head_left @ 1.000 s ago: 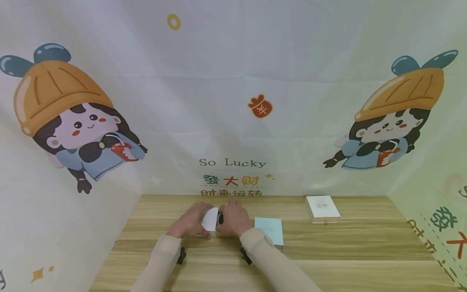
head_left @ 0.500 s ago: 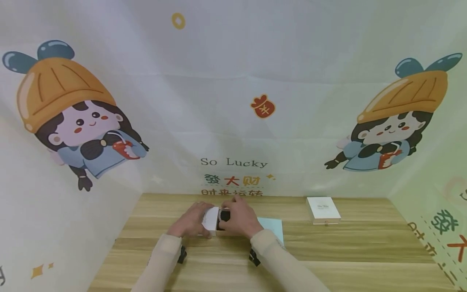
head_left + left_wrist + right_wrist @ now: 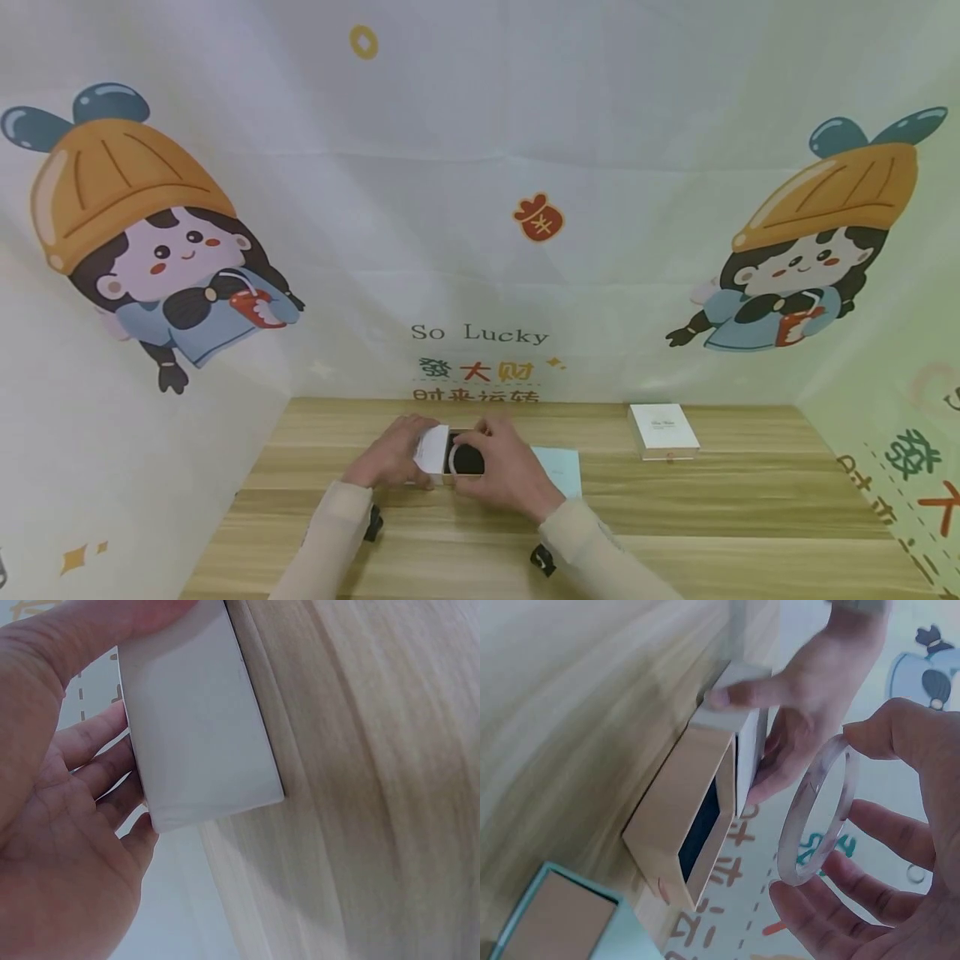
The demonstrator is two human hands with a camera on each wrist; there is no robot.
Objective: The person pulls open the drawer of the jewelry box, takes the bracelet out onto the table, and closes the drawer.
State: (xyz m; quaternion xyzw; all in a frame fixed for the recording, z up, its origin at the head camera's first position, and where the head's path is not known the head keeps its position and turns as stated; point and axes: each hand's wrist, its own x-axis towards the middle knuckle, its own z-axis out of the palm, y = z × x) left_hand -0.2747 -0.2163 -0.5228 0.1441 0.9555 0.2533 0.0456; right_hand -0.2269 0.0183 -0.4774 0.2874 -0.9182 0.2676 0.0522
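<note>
In the head view, my left hand (image 3: 390, 454) grips a white slide-out box (image 3: 432, 450) by its sleeve, fingers and thumb on opposite sides. The left wrist view shows the sleeve's plain white face (image 3: 199, 720) beside the wooden tabletop. A tan drawer (image 3: 671, 799) with a dark lining sticks out of the sleeve. My right hand (image 3: 930, 825) pinches a pale translucent bangle (image 3: 796, 814) between thumb and fingers. From the head, the right hand (image 3: 513, 471) is just over the drawer, and the bangle's rim partly shows against the dark lining.
A pale blue box (image 3: 558, 471) lies right of the right hand, partly covered by it. Farther right, a second white box (image 3: 663, 431) sits near the back edge of the wooden table (image 3: 735, 500). A printed cloth backdrop (image 3: 637, 250) rises behind.
The right hand has shifted right and turned, uncovering the drawer and its dark lining. The bangle has become visible in its fingers. The left hand keeps its grip on the white box.
</note>
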